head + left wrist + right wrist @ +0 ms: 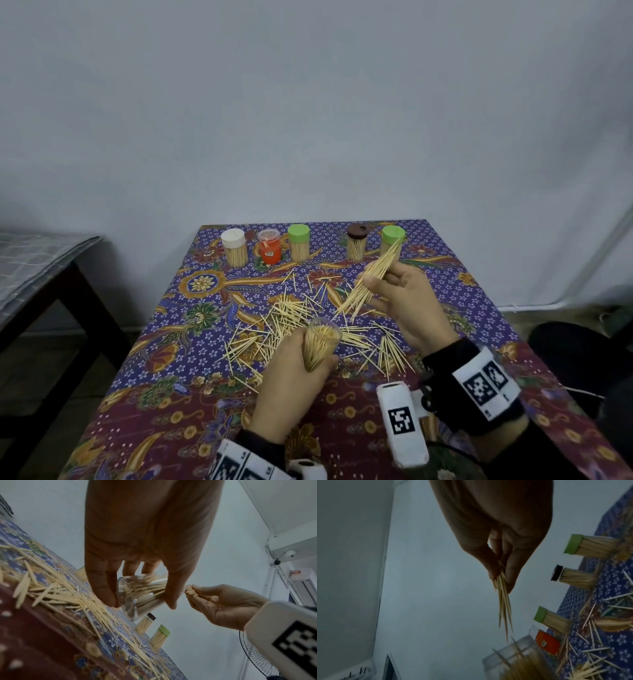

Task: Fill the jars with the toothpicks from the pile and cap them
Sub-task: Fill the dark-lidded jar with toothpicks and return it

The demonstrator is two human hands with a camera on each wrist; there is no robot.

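The worktop (pixel 178 407) is covered with a cloth of blue, gold and dark red flowers. To its left stands a dark side table (pixel 51 274) with a grey checked cover.

Loose toothpicks lie in a pile (pixel 291 318) in the middle of the worktop, and many more are spread around it.

At the far edge five jars stand upright in a row, each packed with toothpicks. From left to right they are a white-capped jar (pixel 234 250), an orange jar (pixel 269 250) with a clear lid, a green-capped jar (pixel 299 243), a brown-capped jar (pixel 356 245) and a second green-capped jar (pixel 392 240).

The left hand (pixel 294 377) is over the near side of the pile. Its grip is clamped on a clear open jar (pixel 322 342), with fingers and thumb curled round the sides. This jar has no cap, leans toward the right hand, and looks nearly full, though the blur in the wrist views makes that hard to judge.

The right hand (pixel 407 308) is up above the worktop, right of the pile. Its grip is pinched on a bunch of toothpicks (pixel 371 277). The bunch slants, its top end in front of the second green-capped jar and its low end pointing toward the clear open jar, not yet inside.

Both wrists wear bands with black and white square marks.
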